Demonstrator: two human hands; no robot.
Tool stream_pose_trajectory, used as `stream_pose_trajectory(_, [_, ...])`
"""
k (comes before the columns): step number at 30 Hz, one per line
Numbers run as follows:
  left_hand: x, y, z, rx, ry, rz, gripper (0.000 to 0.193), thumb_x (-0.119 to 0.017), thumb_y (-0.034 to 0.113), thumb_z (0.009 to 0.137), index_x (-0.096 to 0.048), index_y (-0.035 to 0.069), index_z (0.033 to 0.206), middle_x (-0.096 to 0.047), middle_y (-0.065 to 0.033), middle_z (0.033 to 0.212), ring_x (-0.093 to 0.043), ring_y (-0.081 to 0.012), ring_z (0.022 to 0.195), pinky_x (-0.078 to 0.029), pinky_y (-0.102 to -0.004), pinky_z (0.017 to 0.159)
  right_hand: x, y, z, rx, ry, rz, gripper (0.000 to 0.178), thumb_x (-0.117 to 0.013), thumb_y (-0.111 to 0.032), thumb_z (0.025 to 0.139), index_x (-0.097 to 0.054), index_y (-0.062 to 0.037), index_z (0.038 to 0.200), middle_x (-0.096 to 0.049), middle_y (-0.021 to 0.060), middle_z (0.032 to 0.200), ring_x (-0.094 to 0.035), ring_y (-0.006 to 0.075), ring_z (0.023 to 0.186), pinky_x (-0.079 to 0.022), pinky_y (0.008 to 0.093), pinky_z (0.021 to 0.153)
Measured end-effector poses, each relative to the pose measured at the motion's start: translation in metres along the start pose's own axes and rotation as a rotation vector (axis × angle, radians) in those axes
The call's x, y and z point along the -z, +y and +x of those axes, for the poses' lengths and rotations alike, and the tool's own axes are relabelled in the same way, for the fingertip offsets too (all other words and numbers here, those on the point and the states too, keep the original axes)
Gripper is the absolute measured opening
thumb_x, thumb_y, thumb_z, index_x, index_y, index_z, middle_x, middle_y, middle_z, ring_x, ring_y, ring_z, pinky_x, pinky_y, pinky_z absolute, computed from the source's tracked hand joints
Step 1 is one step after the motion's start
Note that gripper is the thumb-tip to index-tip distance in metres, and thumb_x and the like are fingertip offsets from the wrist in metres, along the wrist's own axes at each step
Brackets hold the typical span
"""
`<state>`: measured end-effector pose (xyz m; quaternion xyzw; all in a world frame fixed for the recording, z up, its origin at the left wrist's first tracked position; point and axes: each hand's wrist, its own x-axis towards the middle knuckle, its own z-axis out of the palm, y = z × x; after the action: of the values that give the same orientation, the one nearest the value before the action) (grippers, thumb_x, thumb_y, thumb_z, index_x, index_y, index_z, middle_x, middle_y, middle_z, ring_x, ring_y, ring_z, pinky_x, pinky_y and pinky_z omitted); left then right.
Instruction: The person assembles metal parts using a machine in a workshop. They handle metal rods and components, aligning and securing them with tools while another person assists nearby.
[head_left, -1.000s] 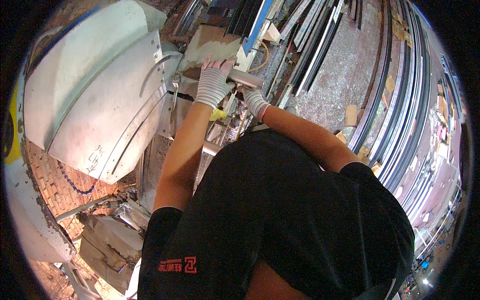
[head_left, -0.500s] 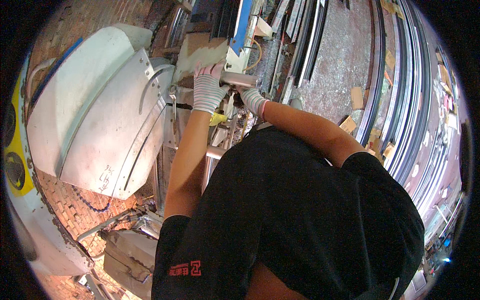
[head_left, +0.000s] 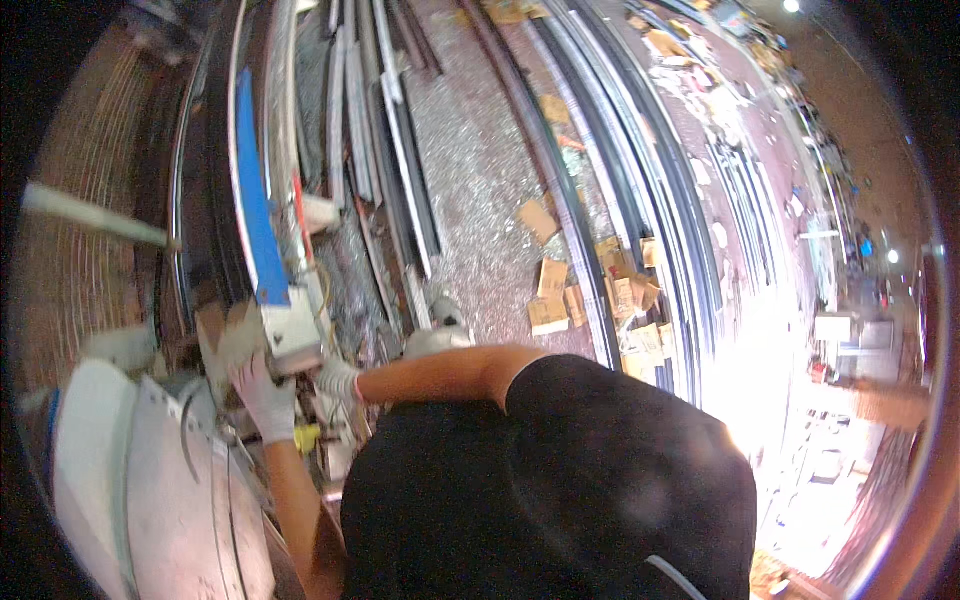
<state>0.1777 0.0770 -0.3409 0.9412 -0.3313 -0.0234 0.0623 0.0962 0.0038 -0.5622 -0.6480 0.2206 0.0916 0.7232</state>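
Fingers [head_left: 248,369] blurred, cannot tell if grasping; left hand [head_left: 264,398], right hand [head_left: 337,381] beside pale, boxy machine end [head_left: 289,331].

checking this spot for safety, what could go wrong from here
1. The gloved left hand and right hand are close to the pale block; a glove could perhaps snag or a finger get pinched. Blur hides their exact contact.
2. Loose cardboard pieces and long profiles lie on the floor to the right, so a step that way might end in a trip.
3. The left forearm looks close to the curved pale panel and might knock its edge.
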Motion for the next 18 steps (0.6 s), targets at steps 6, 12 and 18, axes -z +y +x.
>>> stream_pose_trajectory(6, [-0.022, -0.017, 0.007, 0.069, -0.068, -0.041, 0.087, -0.092, 0.017, 0.058, -0.053, 0.006, 0.135, -0.057, -0.014, 0.133, -0.045, -0.0376, 0.133, -0.021, -0.0511, 0.126, 0.001, -0.033, 0.003, -0.107, 0.068, 0.127, 0.025, -0.047, -0.021, 0.105, -0.066, -0.0048, 0.104, -0.063, 0.0075, 0.075, -0.055, 0.0207, 0.067, -0.051, 0.0344, 0.067])
stream_pose_trajectory(12, [-0.029, -0.018, 0.007, 0.142, -0.062, -0.049, 0.079, -0.09, 0.018, 0.065, -0.055, 0.006, 0.134, -0.054, -0.0189, 0.137, -0.039, -0.0427, 0.139, -0.02, -0.0526, 0.126, 0.002, -0.049, 0.008, -0.12, 0.005, 0.113, 0.026, -0.048, -0.021, 0.104, -0.069, -0.0052, 0.103, -0.066, 0.0097, 0.088, -0.059, 0.0253, 0.079, -0.051, 0.037, 0.076])
stream_pose_trajectory(18, [-0.055, -0.033, 0.011, 0.216, -0.019, 0.148, 0.09, -0.092, 0.016, 0.058, -0.051, 0.004, 0.138, -0.052, -0.0163, 0.141, -0.038, -0.0368, 0.141, -0.023, -0.0521, 0.124, -0.006, -0.009, 0.024, -0.02, -0.026, -0.028, 0.025, -0.053, -0.023, 0.102, -0.069, -0.0047, 0.109, -0.07, 0.014, 0.111, -0.064, 0.0316, 0.1, -0.052, 0.041, 0.091])
